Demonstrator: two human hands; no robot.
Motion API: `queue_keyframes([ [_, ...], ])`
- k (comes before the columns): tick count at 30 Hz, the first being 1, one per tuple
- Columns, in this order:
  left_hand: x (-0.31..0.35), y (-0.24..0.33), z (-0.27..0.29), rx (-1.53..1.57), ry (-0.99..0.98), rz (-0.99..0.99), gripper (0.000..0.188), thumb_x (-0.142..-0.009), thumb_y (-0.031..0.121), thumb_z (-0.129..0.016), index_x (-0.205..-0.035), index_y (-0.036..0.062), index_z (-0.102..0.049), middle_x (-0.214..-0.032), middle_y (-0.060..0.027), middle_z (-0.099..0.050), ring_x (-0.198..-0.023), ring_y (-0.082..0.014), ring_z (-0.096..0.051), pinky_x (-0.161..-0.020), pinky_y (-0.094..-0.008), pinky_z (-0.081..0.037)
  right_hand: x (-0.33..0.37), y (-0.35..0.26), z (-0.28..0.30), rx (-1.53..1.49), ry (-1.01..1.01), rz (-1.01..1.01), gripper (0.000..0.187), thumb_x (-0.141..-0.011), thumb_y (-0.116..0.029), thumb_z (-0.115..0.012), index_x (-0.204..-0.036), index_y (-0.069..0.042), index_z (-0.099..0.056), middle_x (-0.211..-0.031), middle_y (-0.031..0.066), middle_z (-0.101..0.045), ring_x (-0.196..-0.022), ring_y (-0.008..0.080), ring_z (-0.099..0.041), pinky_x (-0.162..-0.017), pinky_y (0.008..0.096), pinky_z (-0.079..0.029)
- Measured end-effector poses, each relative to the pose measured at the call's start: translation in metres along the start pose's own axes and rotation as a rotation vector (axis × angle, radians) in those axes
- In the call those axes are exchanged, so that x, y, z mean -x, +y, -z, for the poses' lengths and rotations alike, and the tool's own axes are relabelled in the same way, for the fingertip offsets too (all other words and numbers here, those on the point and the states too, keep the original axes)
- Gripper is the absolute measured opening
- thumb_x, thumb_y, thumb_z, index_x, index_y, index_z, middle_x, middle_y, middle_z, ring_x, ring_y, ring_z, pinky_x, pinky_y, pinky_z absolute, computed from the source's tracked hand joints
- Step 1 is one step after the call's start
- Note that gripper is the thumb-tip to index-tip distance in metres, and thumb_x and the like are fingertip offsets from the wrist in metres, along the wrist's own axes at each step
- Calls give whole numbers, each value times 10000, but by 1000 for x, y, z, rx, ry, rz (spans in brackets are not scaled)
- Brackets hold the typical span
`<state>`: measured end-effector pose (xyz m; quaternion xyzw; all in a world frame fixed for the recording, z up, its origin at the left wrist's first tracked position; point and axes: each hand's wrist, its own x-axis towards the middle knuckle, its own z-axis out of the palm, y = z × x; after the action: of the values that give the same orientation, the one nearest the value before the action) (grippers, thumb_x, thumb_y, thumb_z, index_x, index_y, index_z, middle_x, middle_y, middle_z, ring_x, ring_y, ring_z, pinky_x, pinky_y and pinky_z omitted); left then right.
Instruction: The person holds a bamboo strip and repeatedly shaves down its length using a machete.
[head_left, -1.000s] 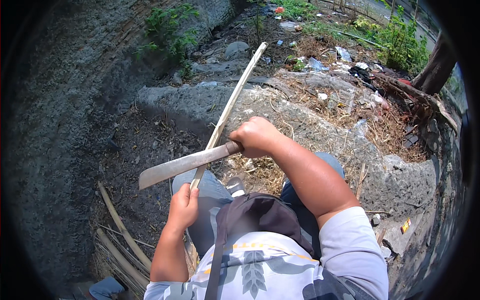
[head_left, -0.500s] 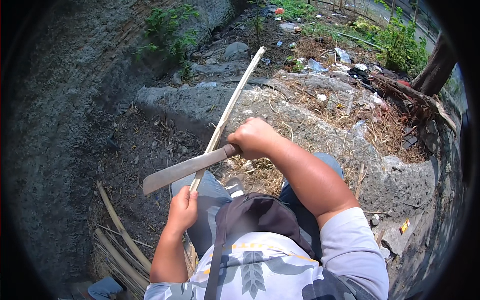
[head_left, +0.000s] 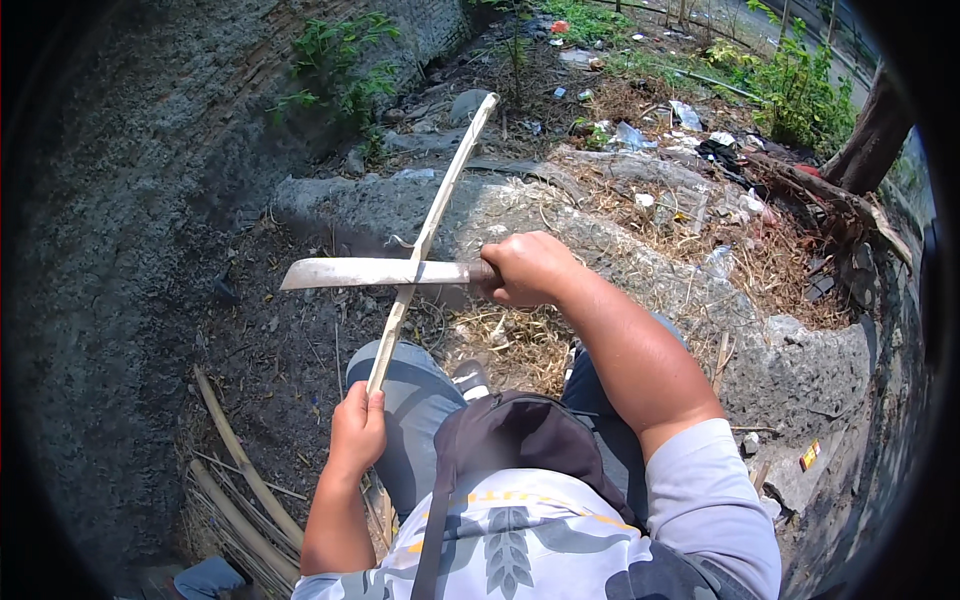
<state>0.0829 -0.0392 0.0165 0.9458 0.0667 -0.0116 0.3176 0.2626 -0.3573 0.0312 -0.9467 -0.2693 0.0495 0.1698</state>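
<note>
A long, pale strip of stripped wood or bamboo (head_left: 449,192) slants up and away from my lap. Its near end is gripped in my left hand (head_left: 358,428), closed just above my left knee. My right hand (head_left: 530,268) is wrapped round the dark handle of a machete (head_left: 350,273). The broad blade lies across the strip about midway along, pointing left and nearly level. A thin curled shaving (head_left: 400,242) stands out from the strip just beyond the blade. The far end of the strip is held in the air over the rocky ground.
Several long bamboo strips (head_left: 240,440) lie at the lower left, near a patch of blue cloth (head_left: 208,578). A rough wall (head_left: 130,270) rises on the left. Ahead are a stone ledge (head_left: 680,260), dry grass and litter. A tree trunk (head_left: 873,135) stands at the right.
The machete has moved up along the strip, away from me, and its blade has turned closer to level. The strip's far end has swung left. A shaving now curls ahead of the blade.
</note>
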Motion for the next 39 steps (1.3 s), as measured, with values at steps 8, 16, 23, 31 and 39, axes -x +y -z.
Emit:
queue_keyframes([
  [8,6,3,17,-105,-2,-19,205,-1023,200,-573,-999,-2,-600,-752,-227,-637,-689,-423,-631,-641,-467,-480,-11,40,-13,-45,92,-31,211,-780,-319,-740,-907,-151,-721,-841,123,-732,-876,337,-725,-801,478,-568],
  [16,18,-26,11,-96,30,18,210,-1017,205,-570,-988,-1,-599,-765,-234,-644,-720,-439,-646,-658,-483,-487,-5,11,-6,16,2,-148,338,-804,-329,-765,-1056,-110,-713,-997,143,-749,-992,337,-724,-872,455,-579],
  [23,7,0,15,-148,23,-44,193,-1012,194,-579,-995,4,-605,-779,-231,-649,-733,-454,-639,-659,-489,-488,-9,-26,-23,107,-30,240,241,-754,-276,-747,-941,-129,-710,-875,134,-745,-884,334,-741,-781,472,-591],
  [31,37,-27,39,-215,24,-9,182,-1007,186,-579,-1006,5,-602,-800,-252,-650,-771,-472,-641,-672,-505,-489,-3,56,-4,55,-26,-233,253,-810,-298,-731,-1018,-155,-738,-995,124,-753,-973,320,-724,-851,456,-575],
  [39,30,-20,30,-146,57,-23,178,-1002,189,-581,-995,13,-600,-830,-264,-652,-810,-487,-637,-694,-520,-490,-7,-15,-12,-36,-99,83,302,-773,-316,-776,-993,-117,-718,-927,154,-742,-937,359,-722,-822,479,-576],
])
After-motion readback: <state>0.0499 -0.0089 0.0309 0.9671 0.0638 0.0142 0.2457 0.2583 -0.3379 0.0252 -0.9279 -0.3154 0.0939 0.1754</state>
